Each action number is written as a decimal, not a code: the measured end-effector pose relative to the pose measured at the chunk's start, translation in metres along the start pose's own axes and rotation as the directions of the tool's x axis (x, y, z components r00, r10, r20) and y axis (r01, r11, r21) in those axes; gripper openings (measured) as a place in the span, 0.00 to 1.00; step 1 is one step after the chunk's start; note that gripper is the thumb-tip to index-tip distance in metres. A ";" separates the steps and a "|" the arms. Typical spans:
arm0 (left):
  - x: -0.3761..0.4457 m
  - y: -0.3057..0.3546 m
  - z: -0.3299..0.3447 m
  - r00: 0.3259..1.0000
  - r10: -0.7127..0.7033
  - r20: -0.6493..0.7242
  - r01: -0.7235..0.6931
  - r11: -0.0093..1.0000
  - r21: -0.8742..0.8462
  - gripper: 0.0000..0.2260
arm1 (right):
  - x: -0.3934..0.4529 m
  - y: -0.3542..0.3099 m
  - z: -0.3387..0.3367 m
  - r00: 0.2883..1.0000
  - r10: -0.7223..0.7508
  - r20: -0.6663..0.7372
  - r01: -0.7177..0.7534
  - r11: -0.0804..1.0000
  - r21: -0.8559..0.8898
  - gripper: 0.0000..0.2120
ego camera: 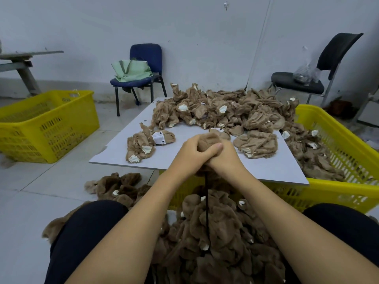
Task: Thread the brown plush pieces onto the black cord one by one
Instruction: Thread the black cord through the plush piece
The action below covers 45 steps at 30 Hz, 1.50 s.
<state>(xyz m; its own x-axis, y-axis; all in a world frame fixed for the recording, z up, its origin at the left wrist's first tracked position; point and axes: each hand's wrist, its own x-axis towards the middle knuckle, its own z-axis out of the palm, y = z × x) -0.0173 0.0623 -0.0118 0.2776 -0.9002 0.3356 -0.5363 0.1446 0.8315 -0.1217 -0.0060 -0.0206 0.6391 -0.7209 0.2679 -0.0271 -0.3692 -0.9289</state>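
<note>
One brown plush piece [209, 141] is squeezed between both hands above the near edge of the counter [266, 171]. The left hand [191, 153] and right hand [223, 155] each keep a closed grip on it. The black cord [206, 203] hangs below. The piece looks soft, light and squashy, so it is best pinched near its hole

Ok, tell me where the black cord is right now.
In the head view the black cord hangs centre-frame from under the clasped hands, dropping onto the plush pile between the person's knees.
</note>
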 end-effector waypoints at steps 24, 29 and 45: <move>0.006 -0.012 0.029 0.880 -0.453 -0.147 0.473 0.866 0.163 0.22 | -0.015 0.025 0.009 0.985 0.166 0.050 -0.164 0.986 -0.034 0.17; 0.005 -0.001 0.029 0.914 0.032 -0.404 0.075 0.966 0.246 0.14 | 0.001 0.004 0.016 0.997 0.024 -0.078 -0.024 1.000 -0.003 0.17; -0.007 -0.011 0.044 0.901 -0.176 -0.396 0.160 0.984 -0.075 0.11 | -0.019 0.004 0.015 0.994 0.102 0.040 -0.098 0.990 -0.105 0.14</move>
<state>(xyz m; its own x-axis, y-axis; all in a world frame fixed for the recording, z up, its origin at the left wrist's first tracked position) -0.0486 0.0492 -0.0431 0.6605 -0.6737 0.3315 -0.4243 0.0293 0.9050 -0.1225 0.0149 -0.0335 0.6632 -0.7310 0.1609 -0.1704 -0.3568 -0.9185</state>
